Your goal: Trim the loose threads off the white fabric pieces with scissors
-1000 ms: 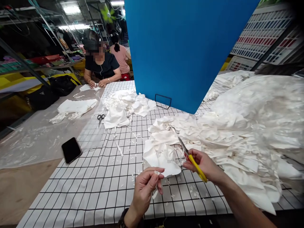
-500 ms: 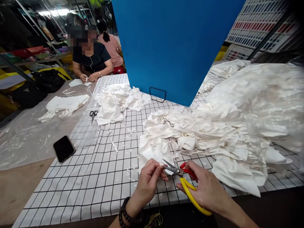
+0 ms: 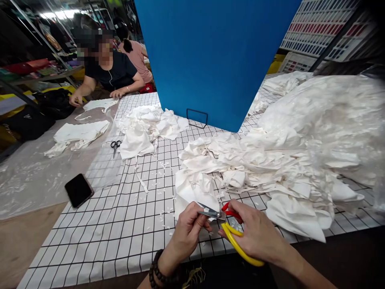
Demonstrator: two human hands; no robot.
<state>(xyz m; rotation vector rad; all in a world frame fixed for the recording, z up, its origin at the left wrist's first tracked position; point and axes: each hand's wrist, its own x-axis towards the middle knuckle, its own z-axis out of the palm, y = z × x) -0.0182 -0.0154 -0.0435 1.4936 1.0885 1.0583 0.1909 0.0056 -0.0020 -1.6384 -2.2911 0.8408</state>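
My right hand [image 3: 255, 235] grips yellow-and-red scissors [image 3: 231, 235], blades pointing left towards my left hand. My left hand [image 3: 188, 230] pinches a small white fabric piece [image 3: 197, 199] at the near edge of a heap of white cloth pieces [image 3: 270, 168]; the blade tips meet its fingertips. Both hands hover over the near edge of the black-gridded white table cover [image 3: 120, 233]. Small white scraps lie scattered on the grid around them.
A black phone [image 3: 78, 190] lies left. Black scissors [image 3: 115, 145] rest beside a second cloth pile [image 3: 147, 128]. A blue upright board [image 3: 216, 60] stands behind. Clear plastic sheet [image 3: 36, 176] covers the left. A person in black sits at the far left.
My right hand has turned the scissors from pointing away to pointing left at my left hand's fingers, and both hands came closer together. The seated person's arm reached left.
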